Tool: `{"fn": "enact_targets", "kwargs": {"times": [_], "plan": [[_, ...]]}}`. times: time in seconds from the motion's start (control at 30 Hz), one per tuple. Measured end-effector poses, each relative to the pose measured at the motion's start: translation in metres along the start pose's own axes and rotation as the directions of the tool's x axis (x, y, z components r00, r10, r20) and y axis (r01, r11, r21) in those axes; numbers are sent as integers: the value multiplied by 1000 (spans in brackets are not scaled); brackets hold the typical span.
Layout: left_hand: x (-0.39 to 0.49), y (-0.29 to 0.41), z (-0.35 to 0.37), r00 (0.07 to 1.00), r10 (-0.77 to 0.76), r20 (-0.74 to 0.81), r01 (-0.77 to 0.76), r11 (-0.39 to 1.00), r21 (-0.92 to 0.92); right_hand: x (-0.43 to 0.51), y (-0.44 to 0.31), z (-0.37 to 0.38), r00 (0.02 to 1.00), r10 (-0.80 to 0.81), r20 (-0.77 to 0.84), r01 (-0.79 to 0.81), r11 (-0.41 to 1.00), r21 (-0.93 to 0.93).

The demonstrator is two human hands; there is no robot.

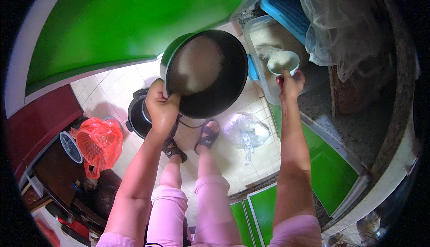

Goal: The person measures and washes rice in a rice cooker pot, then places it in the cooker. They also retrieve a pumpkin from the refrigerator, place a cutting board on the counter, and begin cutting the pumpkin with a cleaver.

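My left hand (pixel 163 111) grips the rim of a round, dark-lined cooking pot (pixel 231 89), which is tilted so its inside faces me. A pale patch shows on its bottom; whether it is grain or a reflection I cannot tell. In my right hand (pixel 291 84) is a small white bowl (pixel 297 66) holding white rice grains (pixel 281 60). It is over a clear plastic bin (pixel 249 33) containing more rice (pixel 268 36). Blurred grains (pixel 267 49) appear at the bowl's left edge. The bin's blue lid (pixel 285 17) leans at its far side.
On the tiled floor (pixel 240 176) stands a rice cooker body (pixel 136 112) beside my sandals. A tied clear plastic bag (pixel 247 131) lies to their right. At left is a basket lined with a red bag (pixel 104 143). A green door panel (pixel 117 18) spans the upper left; plastic bags (pixel 336 18) hang upper right.
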State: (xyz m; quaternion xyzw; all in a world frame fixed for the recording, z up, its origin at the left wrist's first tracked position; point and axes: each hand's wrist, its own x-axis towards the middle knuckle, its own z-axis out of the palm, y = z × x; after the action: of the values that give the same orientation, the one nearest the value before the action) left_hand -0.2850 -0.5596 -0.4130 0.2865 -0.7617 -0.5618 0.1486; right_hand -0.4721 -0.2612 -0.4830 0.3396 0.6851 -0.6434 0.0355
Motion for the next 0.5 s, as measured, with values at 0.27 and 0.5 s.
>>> {"fn": "enact_targets", "kwargs": {"times": [0.27,0.5], "plan": [[-10,-20,-1,947,-322,16,287,820,-495,16,17,6,997,-33,-70,27,996,-87],[-17,-19,8,939,-343,26,305,795,-524,12,7,-3,994,-108,-31,103,985,-139]]}}
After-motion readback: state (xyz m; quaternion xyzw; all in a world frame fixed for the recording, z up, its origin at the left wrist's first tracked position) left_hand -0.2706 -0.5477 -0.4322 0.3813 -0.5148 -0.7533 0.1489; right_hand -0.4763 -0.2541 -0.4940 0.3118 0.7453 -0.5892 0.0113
